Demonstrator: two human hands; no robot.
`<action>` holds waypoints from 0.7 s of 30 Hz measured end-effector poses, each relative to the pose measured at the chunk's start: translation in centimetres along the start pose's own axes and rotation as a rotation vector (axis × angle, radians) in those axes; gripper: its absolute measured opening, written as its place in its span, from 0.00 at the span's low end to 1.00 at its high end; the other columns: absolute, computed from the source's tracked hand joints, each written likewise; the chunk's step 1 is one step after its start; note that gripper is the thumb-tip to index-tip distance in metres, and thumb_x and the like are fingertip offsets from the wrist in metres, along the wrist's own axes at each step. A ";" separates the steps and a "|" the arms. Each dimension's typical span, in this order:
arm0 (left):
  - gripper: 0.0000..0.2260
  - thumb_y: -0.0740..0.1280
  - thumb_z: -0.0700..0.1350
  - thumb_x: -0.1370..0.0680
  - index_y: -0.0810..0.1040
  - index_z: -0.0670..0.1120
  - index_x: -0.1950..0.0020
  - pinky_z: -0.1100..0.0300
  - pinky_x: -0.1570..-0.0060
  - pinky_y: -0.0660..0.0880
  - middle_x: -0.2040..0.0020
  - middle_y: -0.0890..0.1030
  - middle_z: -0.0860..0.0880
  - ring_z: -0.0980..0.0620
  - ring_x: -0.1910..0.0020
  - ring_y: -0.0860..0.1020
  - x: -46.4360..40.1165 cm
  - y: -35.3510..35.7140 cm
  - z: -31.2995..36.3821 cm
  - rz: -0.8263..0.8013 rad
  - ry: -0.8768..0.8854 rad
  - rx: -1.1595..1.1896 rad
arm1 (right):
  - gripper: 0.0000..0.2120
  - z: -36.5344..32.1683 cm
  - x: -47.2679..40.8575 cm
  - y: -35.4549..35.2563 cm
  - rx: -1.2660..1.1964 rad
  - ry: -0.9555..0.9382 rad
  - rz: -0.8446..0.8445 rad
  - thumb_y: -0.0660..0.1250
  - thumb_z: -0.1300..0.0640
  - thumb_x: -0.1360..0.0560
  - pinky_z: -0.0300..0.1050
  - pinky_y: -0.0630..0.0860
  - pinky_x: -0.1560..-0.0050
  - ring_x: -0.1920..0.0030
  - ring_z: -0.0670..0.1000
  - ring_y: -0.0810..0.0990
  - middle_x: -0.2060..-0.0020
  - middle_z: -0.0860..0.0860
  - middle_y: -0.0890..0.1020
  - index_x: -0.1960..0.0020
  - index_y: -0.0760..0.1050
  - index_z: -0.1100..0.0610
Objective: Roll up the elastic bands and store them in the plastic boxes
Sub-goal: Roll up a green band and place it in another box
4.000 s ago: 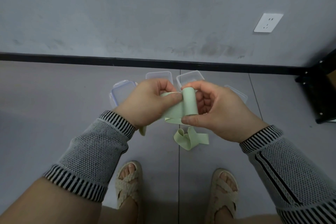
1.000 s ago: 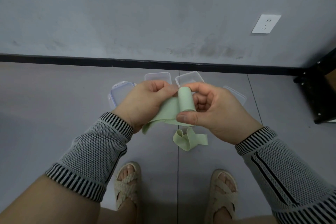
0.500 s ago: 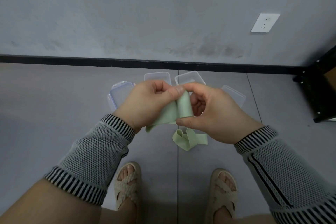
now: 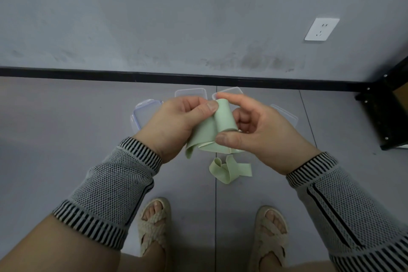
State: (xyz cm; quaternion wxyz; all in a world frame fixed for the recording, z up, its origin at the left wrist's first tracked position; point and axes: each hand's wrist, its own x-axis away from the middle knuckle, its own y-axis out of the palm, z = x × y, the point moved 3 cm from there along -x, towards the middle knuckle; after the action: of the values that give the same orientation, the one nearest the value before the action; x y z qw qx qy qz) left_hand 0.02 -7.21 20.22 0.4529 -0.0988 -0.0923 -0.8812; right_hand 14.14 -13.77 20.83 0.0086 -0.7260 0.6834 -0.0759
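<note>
- The left hand (image 4: 174,121) pinches the flat loose part of a pale green elastic band (image 4: 212,130), with the thumb pressed on top.
- The right hand (image 4: 254,132) holds the rolled part of the same band. Its thumb is under the roll, 1 finger reaches over the top, and the other fingers curl behind it.
- The band is up in the air between both hands, with a short tail hanging down.
- The band looks soft, thin and light. I think it can spring open, so it is best to hold the roll tight on its 2 sides.
- A second green band (image 4: 227,171) lies in a loose heap on the floor (image 4: 66,139), just below the hands.
- 4 clear plastic boxes (image 4: 191,93) sit on the floor behind the hands, near the wall.
- 2 feet in woven sandals (image 4: 154,225) stand at the bottom.
</note>
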 end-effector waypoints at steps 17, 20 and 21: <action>0.04 0.69 0.37 0.26 0.80 0.44 0.57 0.59 0.62 0.78 0.64 0.83 0.45 0.53 0.66 0.79 0.2 -0.4 -0.1 0.119 0.052 -0.186 | 0.25 0.2 -0.2 -0.3 0.352 -0.039 0.071 0.80 0.58 0.38 0.44 0.79 0.60 0.66 0.46 0.79 0.66 0.50 0.80 0.47 0.75 0.43; 0.02 0.69 0.41 0.25 0.81 0.44 0.56 0.55 0.55 0.79 0.59 0.84 0.44 0.53 0.62 0.80 0.2 -0.1 -0.2 0.166 0.063 -0.307 | 0.24 0.1 -0.1 -0.2 0.578 -0.066 0.096 0.78 0.55 0.37 0.40 0.76 0.61 0.65 0.44 0.77 0.66 0.47 0.78 0.46 0.74 0.41; 0.03 0.70 0.43 0.26 0.81 0.44 0.55 0.54 0.53 0.79 0.59 0.84 0.44 0.52 0.61 0.81 0.1 0.0 -0.3 0.172 0.066 -0.340 | 0.23 0.1 -0.1 -0.1 0.626 -0.073 0.095 0.78 0.54 0.36 0.38 0.75 0.61 0.64 0.44 0.76 0.67 0.46 0.78 0.46 0.74 0.41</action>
State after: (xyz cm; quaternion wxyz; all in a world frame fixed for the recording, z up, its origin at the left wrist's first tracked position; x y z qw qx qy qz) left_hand -0.03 -7.39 19.99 0.5061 -0.1523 0.0814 -0.8450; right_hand 14.29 -13.66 20.71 0.2597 -0.6576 0.6592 -0.2562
